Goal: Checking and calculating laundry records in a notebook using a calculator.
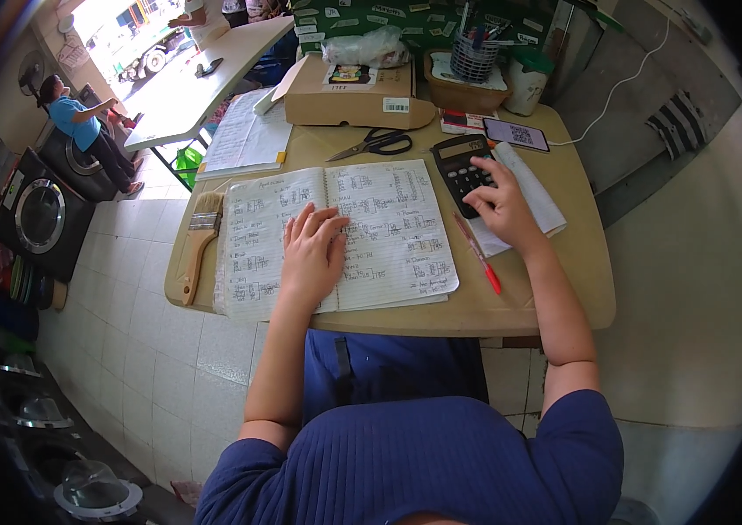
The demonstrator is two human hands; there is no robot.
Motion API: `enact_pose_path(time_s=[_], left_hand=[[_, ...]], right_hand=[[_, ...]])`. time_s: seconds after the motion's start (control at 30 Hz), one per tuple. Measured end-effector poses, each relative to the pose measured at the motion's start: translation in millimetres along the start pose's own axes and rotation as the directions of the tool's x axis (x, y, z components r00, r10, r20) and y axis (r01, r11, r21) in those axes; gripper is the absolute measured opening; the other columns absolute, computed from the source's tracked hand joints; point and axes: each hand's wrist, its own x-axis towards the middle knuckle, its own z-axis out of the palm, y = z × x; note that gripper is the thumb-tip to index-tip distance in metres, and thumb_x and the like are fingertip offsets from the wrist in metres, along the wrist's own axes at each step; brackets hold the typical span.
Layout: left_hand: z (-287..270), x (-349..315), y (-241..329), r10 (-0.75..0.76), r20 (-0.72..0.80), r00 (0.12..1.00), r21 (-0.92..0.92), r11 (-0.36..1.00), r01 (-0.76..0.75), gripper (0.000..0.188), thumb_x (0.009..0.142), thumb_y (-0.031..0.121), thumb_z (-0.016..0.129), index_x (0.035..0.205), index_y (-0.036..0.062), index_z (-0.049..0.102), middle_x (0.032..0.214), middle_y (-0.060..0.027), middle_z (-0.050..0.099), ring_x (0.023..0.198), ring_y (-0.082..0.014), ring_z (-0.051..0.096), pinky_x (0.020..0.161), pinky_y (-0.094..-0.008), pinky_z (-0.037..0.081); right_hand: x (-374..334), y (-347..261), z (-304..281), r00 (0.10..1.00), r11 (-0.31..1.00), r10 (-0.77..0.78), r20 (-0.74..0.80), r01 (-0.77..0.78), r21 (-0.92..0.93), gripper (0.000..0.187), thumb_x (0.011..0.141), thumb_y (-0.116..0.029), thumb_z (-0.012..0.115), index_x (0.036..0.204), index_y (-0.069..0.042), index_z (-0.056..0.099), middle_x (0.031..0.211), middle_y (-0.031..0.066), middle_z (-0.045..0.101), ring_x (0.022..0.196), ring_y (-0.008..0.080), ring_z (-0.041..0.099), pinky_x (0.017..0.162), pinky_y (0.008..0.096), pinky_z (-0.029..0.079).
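An open spiral notebook (pixel 388 271) with handwritten pages lies in the middle of the table. My left hand (pixel 313 254) rests flat across its centre, fingers spread, holding nothing. Over the right edge of a black calculator (pixel 451 164) hovers my right hand (pixel 506 208), its fingers bent and apart with nothing between them. Whether a fingertip touches the keys I cannot tell. A red pen (pixel 486 265) lies just right of the notebook. Beneath my right hand and beside the calculator is a folded white sheet or cloth (pixel 539 199).
Black scissors (pixel 375 143), a cardboard box (pixel 349 103), a pen basket (pixel 475 63) and a plugged-in phone (pixel 516 134) stand or lie along the back. A paintbrush (pixel 202 238) lies left. Front-loading washers (pixel 38 215) line the left wall; a person in blue (pixel 80 118) stands there.
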Motion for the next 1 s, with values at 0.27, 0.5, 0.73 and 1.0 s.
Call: enact_pose_path(time_s=[0.27, 0.5, 0.73, 1.0], left_hand=[[1.0, -0.2, -0.9, 0.002, -0.003, 1.0, -0.001, 1.0, -0.002, 0.027, 0.097, 0.02, 0.057, 0.121, 0.0148, 0.069, 0.138, -0.006, 0.059, 0.146, -0.0353, 0.039, 0.123, -0.0536, 0.022], [1.4, -0.6, -1.0, 0.005, -0.005, 1.0, -0.002, 1.0, -0.005, 0.027, 0.097, 0.02, 0.057, 0.121, 0.0146, 0.069, 0.138, -0.0064, 0.059, 0.145, -0.0356, 0.039, 0.122, -0.0539, 0.022], [1.6, -0.9, -2.8, 0.007, -0.009, 1.0, -0.012, 1.0, -0.007, 0.027, 0.098, 0.02, 0.057, 0.121, 0.015, 0.069, 0.138, -0.0063, 0.059, 0.145, -0.0354, 0.039, 0.123, -0.0539, 0.022], [2.5, -0.3, -2.3, 0.008, -0.005, 1.0, 0.005, 1.0, -0.008, 0.027, 0.098, 0.021, 0.057, 0.121, 0.015, 0.069, 0.138, -0.0064, 0.06, 0.145, -0.0353, 0.039, 0.122, -0.0541, 0.022]], right_hand=[[-1.4, 4.7, 12.6, 0.998, 0.986, 0.034, -0.048, -0.041, -0.161, 0.015, 0.092, -0.023, 0.072, 0.095, -0.011, 0.081, 0.143, 0.0133, 0.058, 0.135, 0.0377, 0.045, 0.112, 0.0492, 0.03], [-2.8, 13.9, 6.1, 0.994, 0.959, 0.087, -0.059, -0.1, -0.267, 0.017, 0.093, -0.021, 0.072, 0.096, -0.007, 0.081, 0.143, 0.0136, 0.057, 0.129, 0.0328, 0.054, 0.108, 0.0451, 0.037], [1.2, 19.6, -19.8, 0.923, 0.982, 0.191, -0.334, -0.182, 0.057, 0.027, 0.092, -0.014, 0.071, 0.07, 0.002, 0.076, 0.118, 0.0122, 0.07, 0.108, 0.0285, 0.064, 0.093, 0.0375, 0.049], [-3.7, 32.2, -18.9, 0.98, 0.964, 0.154, -0.123, -0.176, -0.201, 0.03, 0.09, -0.012, 0.07, 0.064, 0.004, 0.07, 0.118, 0.0145, 0.069, 0.11, 0.0318, 0.062, 0.094, 0.0391, 0.048]])
